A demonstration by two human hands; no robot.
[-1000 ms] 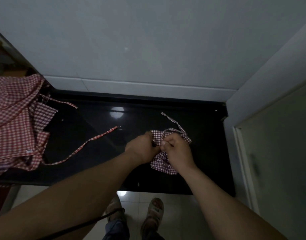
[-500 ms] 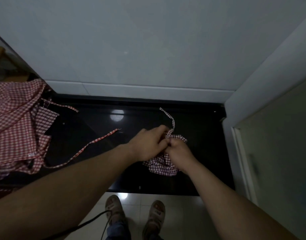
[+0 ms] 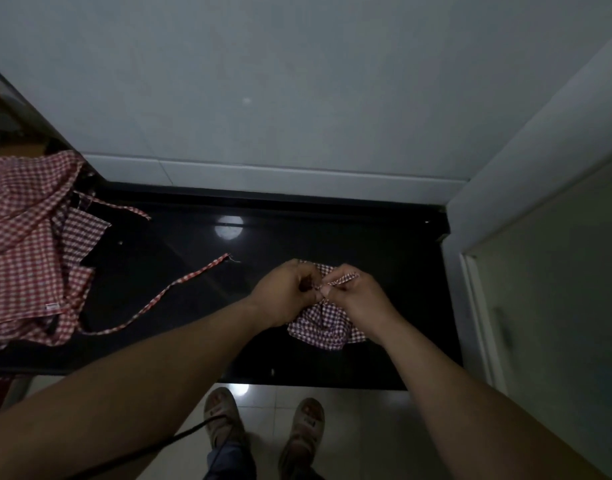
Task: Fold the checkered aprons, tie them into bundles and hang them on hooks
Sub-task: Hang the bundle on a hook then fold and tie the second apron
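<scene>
Resting on the glossy black table [image 3: 332, 233], the folded apron [image 3: 327, 323] is a compact, crumpled wad of red-and-white checked cloth, gathered tight at its upper end and flaring into loose folds at its near end. It sits directly beneath both hands, with its lower folds spilling out below the right wrist. A narrow checked strap [image 3: 344, 278] rises from the gathered end and crosses over the right hand's knuckles.

Left hand [image 3: 287, 292]: fingers curled closed, pinching cloth or strap at the gathered end; the exact part held is hidden behind the fingers. Right hand [image 3: 356, 299]: thumb and forefinger closed on the strap, just beside the left fingertips. The two hands touch or nearly touch at the pinch point.

To the left of the left hand, well apart from it, a loose pile of aprons [image 3: 24, 244] in the same check lies over the table's left end, unfolded and rumpled. One long tie [image 3: 166, 292] runs from that pile across the table toward the left hand and ends short of it, its tip frayed.

Beyond the hands, a round light reflection [image 3: 229, 227] shows on the table surface. Below the forearms, two sandalled feet [image 3: 263, 427] stand on a pale tiled floor [image 3: 360, 438].
</scene>
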